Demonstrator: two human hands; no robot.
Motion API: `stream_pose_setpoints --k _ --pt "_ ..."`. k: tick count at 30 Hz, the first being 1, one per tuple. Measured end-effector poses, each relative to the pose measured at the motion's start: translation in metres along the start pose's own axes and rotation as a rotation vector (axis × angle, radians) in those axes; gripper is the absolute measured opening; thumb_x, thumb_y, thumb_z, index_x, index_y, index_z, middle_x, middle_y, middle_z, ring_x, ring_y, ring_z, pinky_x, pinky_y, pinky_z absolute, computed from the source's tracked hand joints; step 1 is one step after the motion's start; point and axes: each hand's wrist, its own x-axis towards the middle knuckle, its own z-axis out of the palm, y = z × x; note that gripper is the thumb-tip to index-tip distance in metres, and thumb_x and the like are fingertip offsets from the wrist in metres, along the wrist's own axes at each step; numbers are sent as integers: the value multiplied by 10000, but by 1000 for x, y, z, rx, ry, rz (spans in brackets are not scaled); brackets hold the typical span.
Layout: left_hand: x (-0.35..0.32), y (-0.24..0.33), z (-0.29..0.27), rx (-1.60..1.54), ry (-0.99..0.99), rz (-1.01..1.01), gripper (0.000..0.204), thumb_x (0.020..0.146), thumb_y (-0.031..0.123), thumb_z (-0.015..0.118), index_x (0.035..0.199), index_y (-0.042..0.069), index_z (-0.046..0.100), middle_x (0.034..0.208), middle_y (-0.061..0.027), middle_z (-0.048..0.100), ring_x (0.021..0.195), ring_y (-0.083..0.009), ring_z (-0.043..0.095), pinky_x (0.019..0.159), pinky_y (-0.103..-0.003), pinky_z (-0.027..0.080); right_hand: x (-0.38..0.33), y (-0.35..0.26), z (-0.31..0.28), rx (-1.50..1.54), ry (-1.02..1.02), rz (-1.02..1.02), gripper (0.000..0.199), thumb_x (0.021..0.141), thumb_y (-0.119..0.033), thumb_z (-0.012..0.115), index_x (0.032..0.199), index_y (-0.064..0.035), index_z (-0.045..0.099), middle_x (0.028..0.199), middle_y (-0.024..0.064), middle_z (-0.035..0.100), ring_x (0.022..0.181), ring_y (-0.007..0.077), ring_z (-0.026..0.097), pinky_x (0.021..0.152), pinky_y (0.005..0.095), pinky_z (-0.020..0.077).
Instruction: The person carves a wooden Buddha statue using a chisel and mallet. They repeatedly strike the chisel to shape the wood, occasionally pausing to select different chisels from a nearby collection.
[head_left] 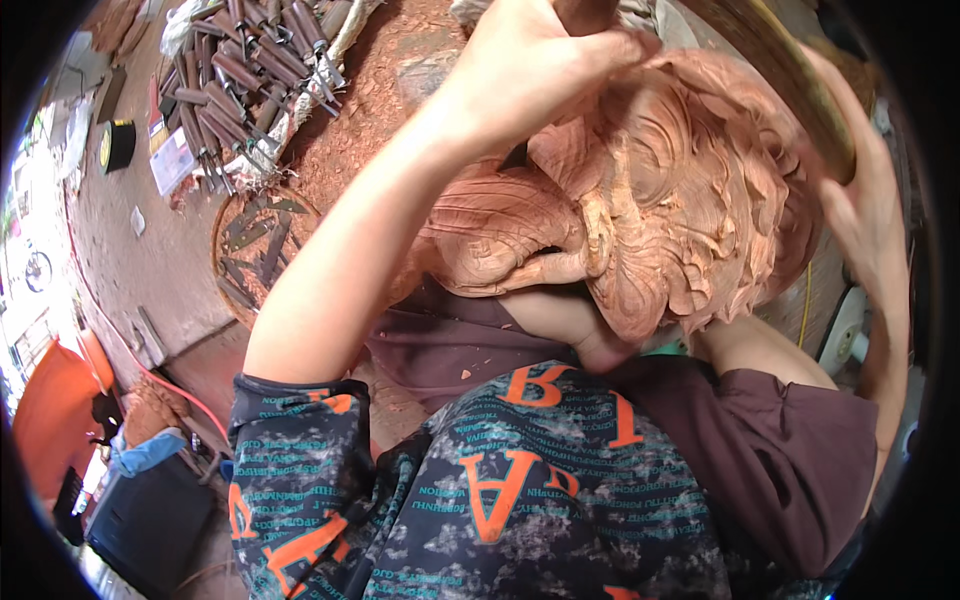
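Note:
Before me rests a large reddish wood carving point(680, 190), covered with curling grooves and leaf-like ridges, over my bent legs. My left hand point(560, 60) reaches across its upper left side, closed around a brown wooden handle point(585, 14). The upper edge of the picture cuts that handle off, and its working end is hidden behind my hand. On the right, my right hand point(850, 195) is closed around the lower end of a long, smooth wooden club point(790, 85), beside the carving. The club slants up and out of view.
Many brown-handled carving chisels point(255, 65) lie heaped on a cloth at the upper left. A round tray point(222, 235) holds dark flat blades. Wood chips point(380, 75) cover the surface nearby. A tape roll point(117, 145), an orange chair point(60, 410) and a dark case point(150, 515) are left.

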Motion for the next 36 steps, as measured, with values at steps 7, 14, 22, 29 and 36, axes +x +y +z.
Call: stream_pose_setpoints --k 7,14,22,29,36 --pt "-62 45 -63 -347 543 148 225 987 311 604 891 108 616 496 70 350 357 -53 277 342 -238 209 -19 -21 12 153 63 159 611 874 70 610 1459 -35 467 1262 89 623 1112 165 608 950 297 492" --pt "-82 16 -75 -478 567 164 334 1020 415 528 923 106 612 478 25 315 338 -91 297 341 -257 222 -7 -14 7 158 96 226 558 837 -58 723 1360 -12 532 929 -10 572 866 95 544 797 253 478" --pt "-78 22 -60 -295 508 302 281 1013 326 568 959 52 606 540 16 417 407 -84 338 394 -252 269 -7 -5 -7 409 55 388 303 847 -121 746 1091 -27 592 901 5 597 769 81 544 691 243 454" --pt "-51 -8 -42 492 329 535 197 968 237 668 1010 45 657 774 21 564 696 -39 488 618 -194 369 -10 -3 -2 393 80 387 284 850 -132 751 1061 -31 589 882 2 589 738 74 532 670 240 449" --pt "-25 25 -55 -284 361 335 341 1035 360 527 1111 34 593 589 47 361 445 -48 291 401 -231 219 -10 -5 0 429 89 313 271 853 -133 745 1047 -37 583 877 -7 582 774 67 529 691 222 436"
